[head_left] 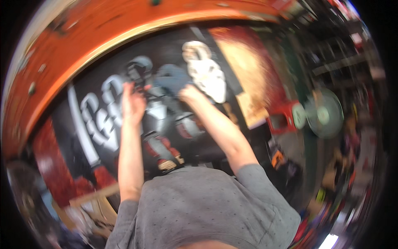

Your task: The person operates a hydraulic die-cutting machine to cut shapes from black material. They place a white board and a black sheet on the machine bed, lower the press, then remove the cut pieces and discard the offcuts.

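On a black-topped table (pixel 97 64), my left hand (pixel 134 106) reaches up with its fingers apart, next to a dark grey sandal (pixel 139 66). Whether the fingertips touch that sandal is blurred. My right hand (pixel 189 92) is closed at the lower right edge of a blue-grey, soft-looking piece (pixel 171 78), whose kind I cannot make out. White sandals (pixel 207 71) lie just beyond my right hand. More white strappy sandals (pixel 112 93) lie left of my left hand. Closer to my body are red-and-grey sandals (pixel 158 146) and another grey-and-red one (pixel 188 125).
An orange panel (pixel 99 25) rises along the far side. A long pale strip (pixel 83 124) lies at the table's left. Right of the black top is a worn, tan-and-red surface (pixel 244 70). A fan (pixel 323 113) and a red frame (pixel 283 119) stand at the right, with cluttered shelves behind.
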Available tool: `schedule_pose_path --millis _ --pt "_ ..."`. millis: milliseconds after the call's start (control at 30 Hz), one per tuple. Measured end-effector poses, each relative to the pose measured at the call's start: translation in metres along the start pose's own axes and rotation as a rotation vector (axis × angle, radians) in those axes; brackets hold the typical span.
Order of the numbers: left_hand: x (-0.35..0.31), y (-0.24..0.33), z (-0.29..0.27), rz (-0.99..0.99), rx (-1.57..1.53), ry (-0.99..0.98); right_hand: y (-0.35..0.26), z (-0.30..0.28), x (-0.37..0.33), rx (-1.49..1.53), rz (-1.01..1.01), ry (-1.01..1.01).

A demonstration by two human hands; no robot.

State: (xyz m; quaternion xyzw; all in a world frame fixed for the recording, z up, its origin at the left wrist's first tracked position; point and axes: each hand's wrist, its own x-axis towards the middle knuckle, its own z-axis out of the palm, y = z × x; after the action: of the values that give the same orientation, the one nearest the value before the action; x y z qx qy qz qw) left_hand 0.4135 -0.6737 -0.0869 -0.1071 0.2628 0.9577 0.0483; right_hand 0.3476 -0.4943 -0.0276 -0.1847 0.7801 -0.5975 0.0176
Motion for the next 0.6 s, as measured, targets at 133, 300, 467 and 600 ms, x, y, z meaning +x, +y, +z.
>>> schedule_pose_path --millis 133,300,467,600 --pt "-0.022 0.019 0.026 0.388 0.692 0.420 0.013 0.012 -0.025 0.354 0.311 -0.080" --pt "-0.034 0.038 0.078 0.668 0.896 0.137 0.015 0.023 -0.031 0.376 0.290 0.033" --pt "0.006 0.030 0.089 -0.073 1.421 0.269 0.021 0.021 -0.034 0.459 0.271 0.014" --pt "0.042 0.025 0.078 -0.231 1.516 0.266 0.023 0.028 -0.038 0.007 0.083 0.072"
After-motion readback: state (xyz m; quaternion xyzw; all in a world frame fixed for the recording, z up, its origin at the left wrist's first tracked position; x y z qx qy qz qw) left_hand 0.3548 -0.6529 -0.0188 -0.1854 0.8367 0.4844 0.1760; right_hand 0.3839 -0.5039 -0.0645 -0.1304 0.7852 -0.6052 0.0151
